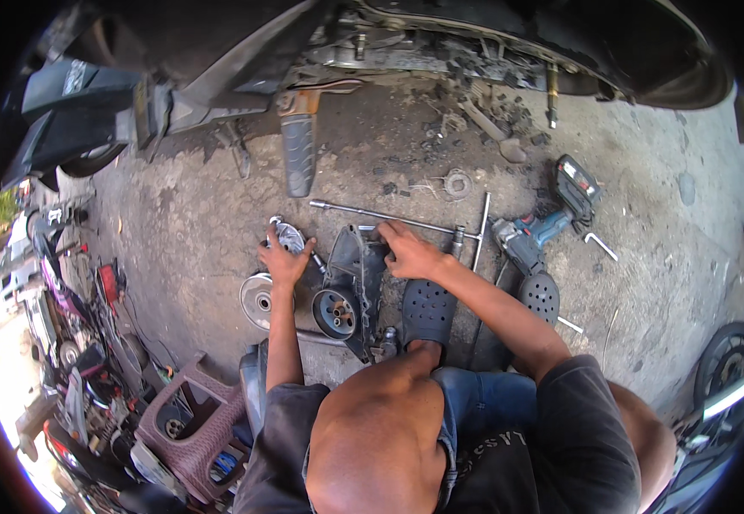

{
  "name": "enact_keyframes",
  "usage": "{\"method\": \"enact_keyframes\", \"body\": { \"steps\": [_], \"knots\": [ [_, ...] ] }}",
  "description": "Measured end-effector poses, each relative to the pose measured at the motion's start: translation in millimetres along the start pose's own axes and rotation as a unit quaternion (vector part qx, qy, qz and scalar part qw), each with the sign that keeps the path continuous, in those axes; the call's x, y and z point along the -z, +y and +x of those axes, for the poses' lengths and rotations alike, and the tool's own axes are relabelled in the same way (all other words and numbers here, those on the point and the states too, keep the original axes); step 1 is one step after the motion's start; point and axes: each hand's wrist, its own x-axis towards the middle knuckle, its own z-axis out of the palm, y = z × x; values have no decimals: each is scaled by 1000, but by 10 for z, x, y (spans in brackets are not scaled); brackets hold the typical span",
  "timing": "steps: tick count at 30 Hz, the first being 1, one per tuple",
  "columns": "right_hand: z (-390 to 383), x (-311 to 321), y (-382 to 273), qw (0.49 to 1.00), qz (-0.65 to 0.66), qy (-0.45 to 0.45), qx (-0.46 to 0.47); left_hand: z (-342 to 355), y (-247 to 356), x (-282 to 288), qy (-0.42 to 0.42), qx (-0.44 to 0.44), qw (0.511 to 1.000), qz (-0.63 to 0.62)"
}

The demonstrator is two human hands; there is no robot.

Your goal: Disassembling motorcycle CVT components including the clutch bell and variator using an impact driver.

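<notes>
My left hand [284, 259] curls around a silver round metal part [289, 235], thumb and fingers at its edges. Just below it, near my left forearm, a round metal pulley disc [256, 301] lies on the ground. A black scooter engine casing [355, 274] stands between my arms, with a round metal clutch drum [335, 313] in its near end. My right hand [408, 250] has bent fingers against the casing's far right edge. Its palm side and some fingertips are hidden. A metal rod [317, 259] sits between the silver part and the casing.
Beyond my hands lies a long T-handle wrench [389, 216]. A cordless impact wrench [539, 233] and a hex key [601, 247] are at right. A scooter footrest piece [299, 146] lies ahead, below a scooter body [526, 43]. A brown plastic stool [188, 428] stands at left.
</notes>
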Motion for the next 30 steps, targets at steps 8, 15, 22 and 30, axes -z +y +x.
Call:
{"method": "enact_keyframes", "body": {
  "steps": [8,15,22,30],
  "knots": [
    [292,649,0,984,29,158,79,-38,386,141,-38,31,994,102],
    [1075,1991,-358,881,-8,467,81,263,1952,705,-49,-107,904,-411],
    [1267,2158,-410,895,-44,442,38,844,2872,620,-179,-37,707,-683],
    [1418,1958,-365,868,49,484,98,1040,3323,729,-182,-1,639,-747]
  ]
}}
